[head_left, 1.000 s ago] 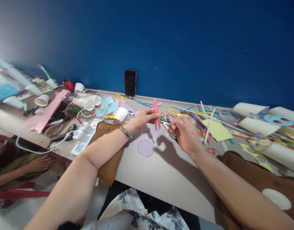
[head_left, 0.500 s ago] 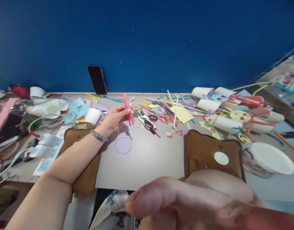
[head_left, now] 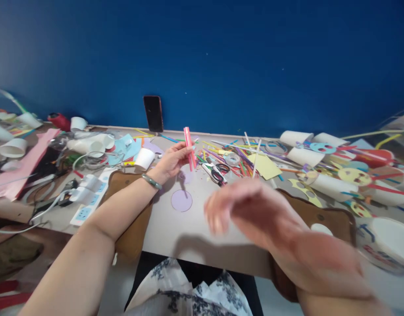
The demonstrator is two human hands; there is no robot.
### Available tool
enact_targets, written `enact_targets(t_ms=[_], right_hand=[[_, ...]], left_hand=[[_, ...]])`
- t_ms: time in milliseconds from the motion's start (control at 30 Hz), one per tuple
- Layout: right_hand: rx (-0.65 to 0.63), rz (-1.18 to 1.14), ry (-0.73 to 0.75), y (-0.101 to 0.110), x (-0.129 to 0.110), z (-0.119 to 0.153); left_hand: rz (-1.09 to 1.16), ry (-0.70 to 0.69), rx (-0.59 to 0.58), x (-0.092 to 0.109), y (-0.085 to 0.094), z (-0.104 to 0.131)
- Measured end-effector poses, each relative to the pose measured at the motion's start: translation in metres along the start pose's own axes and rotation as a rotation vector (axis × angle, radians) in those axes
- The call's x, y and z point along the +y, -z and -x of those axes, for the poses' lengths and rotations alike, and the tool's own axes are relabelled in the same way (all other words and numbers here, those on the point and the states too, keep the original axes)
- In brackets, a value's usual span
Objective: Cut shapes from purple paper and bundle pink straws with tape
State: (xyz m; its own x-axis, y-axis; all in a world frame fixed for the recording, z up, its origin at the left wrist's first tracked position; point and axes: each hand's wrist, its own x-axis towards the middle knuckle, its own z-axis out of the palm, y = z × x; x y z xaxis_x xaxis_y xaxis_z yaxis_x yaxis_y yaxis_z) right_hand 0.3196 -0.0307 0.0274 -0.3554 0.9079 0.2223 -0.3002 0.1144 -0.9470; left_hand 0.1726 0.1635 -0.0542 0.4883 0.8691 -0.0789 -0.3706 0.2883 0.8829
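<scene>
My left hand (head_left: 175, 159) grips pink strips (head_left: 190, 149) upright, above the far middle of the table. Blurred by motion, my right hand (head_left: 241, 204) hangs over the table nearer to me; its fingers curl and I cannot make out anything in them. A purple paper circle (head_left: 181, 200) lies flat between the hands. Black-handled scissors (head_left: 217, 176), a roll of clear tape (head_left: 233, 159) and a yellow paper sheet (head_left: 263, 166) lie among many coloured strips beyond my right hand.
A phone (head_left: 153, 113) leans on the blue wall. Brown pads (head_left: 131, 232) lie under both forearms. A power strip (head_left: 91, 202), cables and a white cup (head_left: 144, 159) are left; paper cups with cutouts (head_left: 333, 186) and a bowl (head_left: 394, 237) are right.
My right hand has risen from the near edge to over the table. The view has shifted, and the pink strips in my left hand now sit closer together.
</scene>
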Motion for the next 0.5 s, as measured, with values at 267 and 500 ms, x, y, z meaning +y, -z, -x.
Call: enact_targets(t_ms=[267,500], right_hand=[[0.566,0.517,-0.036,0.077,0.073,-0.096],[0.615,0.538,-0.036,0.081,0.072,-0.092]], left_hand=[[-0.067,0.079,-0.227,0.003,0.011,0.001],[-0.198,0.168,-0.391,-0.008,-0.006,0.019]])
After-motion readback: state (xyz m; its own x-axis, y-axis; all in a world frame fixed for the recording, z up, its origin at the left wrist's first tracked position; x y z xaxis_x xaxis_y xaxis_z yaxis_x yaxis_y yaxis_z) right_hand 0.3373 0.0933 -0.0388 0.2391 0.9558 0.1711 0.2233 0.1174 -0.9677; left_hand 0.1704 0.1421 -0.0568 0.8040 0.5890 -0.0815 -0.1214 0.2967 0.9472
